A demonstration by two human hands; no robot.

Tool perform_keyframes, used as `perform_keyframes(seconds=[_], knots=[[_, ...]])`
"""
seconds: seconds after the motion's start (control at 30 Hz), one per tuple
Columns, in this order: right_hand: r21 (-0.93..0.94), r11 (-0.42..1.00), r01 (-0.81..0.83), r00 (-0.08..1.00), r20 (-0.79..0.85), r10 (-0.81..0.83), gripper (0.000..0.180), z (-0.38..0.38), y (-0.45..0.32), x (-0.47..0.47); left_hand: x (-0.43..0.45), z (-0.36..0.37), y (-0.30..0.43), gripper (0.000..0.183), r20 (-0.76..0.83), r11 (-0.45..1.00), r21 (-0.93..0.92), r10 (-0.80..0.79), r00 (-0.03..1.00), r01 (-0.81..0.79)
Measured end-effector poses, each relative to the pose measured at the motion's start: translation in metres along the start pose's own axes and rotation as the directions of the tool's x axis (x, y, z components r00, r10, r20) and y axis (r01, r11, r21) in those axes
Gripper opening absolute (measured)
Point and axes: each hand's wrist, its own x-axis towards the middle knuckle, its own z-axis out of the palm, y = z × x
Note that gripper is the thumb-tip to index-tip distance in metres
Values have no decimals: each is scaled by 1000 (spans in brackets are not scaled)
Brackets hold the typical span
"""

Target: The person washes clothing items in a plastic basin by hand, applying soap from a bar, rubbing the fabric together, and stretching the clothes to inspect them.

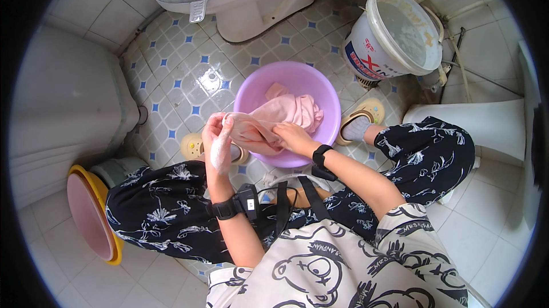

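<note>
A wet-looking pink cloth garment (287,113) lies bunched in a round purple plastic basin (248,83) on the floor. One end of it is raised over the basin's near left rim, stretched between my two hands. My left hand (217,138) pinches that end between thumb and fingers, just outside the basin, and white suds cover the thumb side down to the wrist. Over the near part of the basin, my right hand (296,138) grips the cloth, its fingertips partly hidden in the folds. Both wrists wear black straps.
A white plastic bucket (362,42) with cloudy water stands at the far right, beside pipes. Ahead is a toilet (253,12). Stacked pink and yellow basins (88,213) lean at the left. My feet in beige clogs (371,111) flank the purple basin on the tiled floor (210,78).
</note>
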Motion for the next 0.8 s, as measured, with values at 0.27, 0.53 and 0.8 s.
perform_keyframes(seconds=[0.27, 0.53, 0.8], knots=[[293, 948, -124, 992, 59, 111, 25, -73, 39, -2, 1, -7, 3, 15, -218, 973, -105, 178, 960, -204], [793, 605, -66, 881, -239, 409, 24, -199, -68, -7, -3, 1, 15, 12, -197, 960, 24, 279, 940, -280], [892, 309, 329, 803, -437, 405, 16, -206, -111, 12, -12, 41, 29, 12, -269, 869, -76, 454, 849, -489]])
